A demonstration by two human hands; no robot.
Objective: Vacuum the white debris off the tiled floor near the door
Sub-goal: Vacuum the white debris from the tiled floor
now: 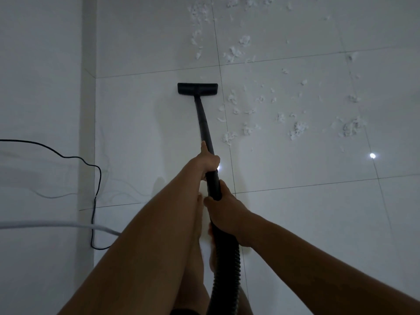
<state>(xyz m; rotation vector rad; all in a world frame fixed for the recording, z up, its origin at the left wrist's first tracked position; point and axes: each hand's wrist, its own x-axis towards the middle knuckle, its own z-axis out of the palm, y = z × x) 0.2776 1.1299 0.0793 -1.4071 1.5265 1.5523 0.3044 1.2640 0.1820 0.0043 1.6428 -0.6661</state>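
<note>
Pale tiled floor [141, 133] carries white debris [297, 130] scattered ahead and right. A nozzle [197, 89] rests on it just left of the debris. A black cable [97, 178] trails along the floor's left edge.

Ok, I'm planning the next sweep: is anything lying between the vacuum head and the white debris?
Nothing visible. Only bare tiled floor separates the vacuum head from the nearest white debris, which lies just to its right and beyond it. The black cable lies far to the left, out of that path.
</note>
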